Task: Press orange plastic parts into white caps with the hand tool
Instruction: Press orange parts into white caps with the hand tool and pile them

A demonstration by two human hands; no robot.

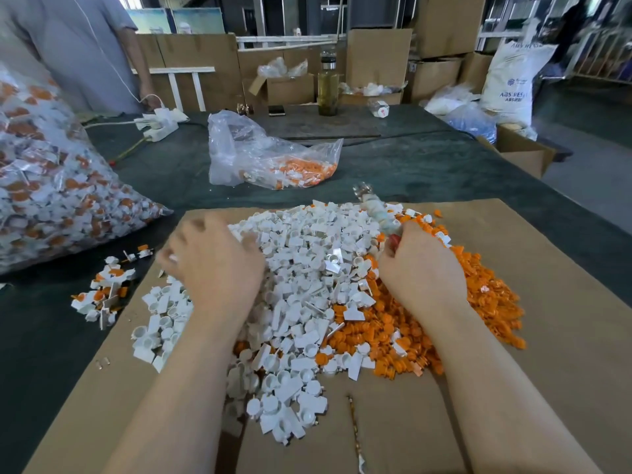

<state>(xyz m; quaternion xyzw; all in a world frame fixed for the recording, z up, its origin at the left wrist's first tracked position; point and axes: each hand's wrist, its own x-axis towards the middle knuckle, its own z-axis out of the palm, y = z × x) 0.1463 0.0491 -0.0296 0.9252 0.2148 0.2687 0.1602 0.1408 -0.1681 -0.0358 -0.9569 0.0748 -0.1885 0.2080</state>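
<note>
The white caps are heaped in the middle of a cardboard sheet on the desk, with the orange plastic parts piled right up against them on the right, some mixed in at the seam. The hand tool is gripped in the right hand, fingers curled round it, its taped end sticking up over the pile. The left hand is laid on the caps and is blurred, so whether anything is pinched can't be told. A few finished pieces are set off to the left, beside a big stuffed bag.

What could probably go wrong: with the piles bleeding together, a wrong or tilted cap could be grabbed and the orange part pressed in crooked. Loose bits could also be shoved off the cardboard.
</note>
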